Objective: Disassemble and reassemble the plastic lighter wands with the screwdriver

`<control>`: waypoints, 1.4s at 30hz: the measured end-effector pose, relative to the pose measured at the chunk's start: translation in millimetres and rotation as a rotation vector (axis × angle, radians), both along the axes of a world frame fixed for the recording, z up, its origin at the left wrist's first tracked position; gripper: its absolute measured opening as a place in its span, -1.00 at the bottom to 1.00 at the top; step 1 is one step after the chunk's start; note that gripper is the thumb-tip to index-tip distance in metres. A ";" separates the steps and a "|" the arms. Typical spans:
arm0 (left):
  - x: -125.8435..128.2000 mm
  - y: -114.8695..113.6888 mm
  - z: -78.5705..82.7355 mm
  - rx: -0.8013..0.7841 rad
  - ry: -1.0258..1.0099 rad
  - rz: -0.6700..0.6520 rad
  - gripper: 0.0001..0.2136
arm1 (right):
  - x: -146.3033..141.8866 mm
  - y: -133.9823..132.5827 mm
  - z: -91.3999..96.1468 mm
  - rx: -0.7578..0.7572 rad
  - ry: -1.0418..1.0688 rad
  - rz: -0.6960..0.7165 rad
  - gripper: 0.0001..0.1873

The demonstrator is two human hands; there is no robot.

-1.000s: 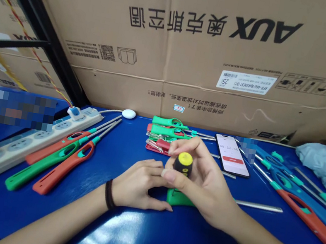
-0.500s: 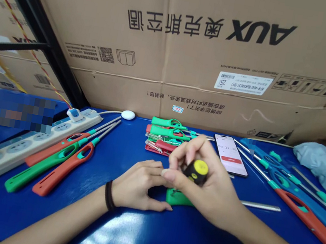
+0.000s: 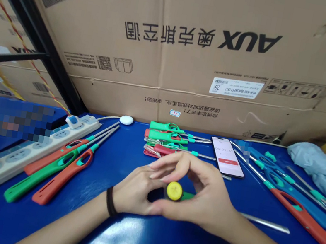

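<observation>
In the head view, my right hand point(image 3: 206, 197) curls loosely around a screwdriver point(image 3: 174, 191), seen end-on with its yellow cap up and dark handle below. Its thumb and fingertips meet my left hand point(image 3: 137, 189), which wears a dark band at the wrist. My left hand's fingers are bent at a green lighter point(image 3: 188, 196) under the screwdriver; their grip is mostly hidden behind the right hand. Only a small green part of that lighter shows. A silver tube point(image 3: 268, 223) sticks out to the right from beneath my right wrist.
Several lighters point(image 3: 166, 136) are piled behind my hands, beside a phone point(image 3: 228, 156) showing a timer. More lighters point(image 3: 64, 159) lie left, along a white power strip point(image 3: 28, 149); others point(image 3: 302, 209) lie right, by a blue-grey plastic bag point(image 3: 319, 166). A large cardboard box point(image 3: 176, 65) stands behind.
My right hand has come lower and left against my left hand, its fingers spread wider around the screwdriver. The yellow cap sits lower and further left. The camera view has tilted slightly.
</observation>
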State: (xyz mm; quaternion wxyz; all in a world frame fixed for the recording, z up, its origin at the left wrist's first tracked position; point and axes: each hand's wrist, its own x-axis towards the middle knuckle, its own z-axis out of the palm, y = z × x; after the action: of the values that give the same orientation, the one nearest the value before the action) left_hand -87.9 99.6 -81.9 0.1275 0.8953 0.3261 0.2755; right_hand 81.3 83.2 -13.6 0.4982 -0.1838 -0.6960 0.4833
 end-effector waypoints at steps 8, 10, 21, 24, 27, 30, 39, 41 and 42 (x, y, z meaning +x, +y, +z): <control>6.3 -3.3 -5.4 0.087 -0.010 -0.025 -0.79 | -24.2 6.6 -12.5 -0.295 0.184 -0.056 -0.61; 9.1 -3.1 -7.6 0.104 -0.028 -0.007 -0.83 | -24.9 9.3 -16.0 -0.310 0.203 0.024 -0.62; 10.1 0.9 -11.3 0.143 -0.009 0.036 -0.81 | -18.3 7.8 -24.4 -0.282 0.221 0.023 -0.62; 8.7 1.6 -10.4 0.146 -0.017 0.042 -0.82 | -18.0 9.0 -27.3 -0.272 0.223 0.021 -0.67; 7.5 2.9 -9.8 0.137 -0.033 0.055 -0.82 | -16.3 9.5 -27.8 -0.279 0.192 0.043 -0.59; 7.1 3.9 -10.3 0.119 -0.049 0.063 -0.81 | -13.9 8.9 -24.9 -0.267 0.163 0.028 -0.64; 5.1 2.2 -5.7 0.013 0.009 0.083 -0.83 | -11.9 14.0 -34.1 -0.406 0.339 0.048 -0.67; 3.0 3.1 -6.5 0.003 0.002 0.081 -0.82 | -10.9 12.8 -33.2 -0.412 0.301 0.059 -0.56; 2.0 3.7 -7.7 0.001 -0.008 0.079 -0.81 | -10.7 11.8 -31.3 -0.388 0.256 0.040 -0.54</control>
State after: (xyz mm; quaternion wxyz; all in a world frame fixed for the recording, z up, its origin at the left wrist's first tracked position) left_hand -85.9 103.3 -89.6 0.1173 0.8806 0.3606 0.2843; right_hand 70.6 95.1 -45.0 0.5280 -0.1995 -0.5248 0.6372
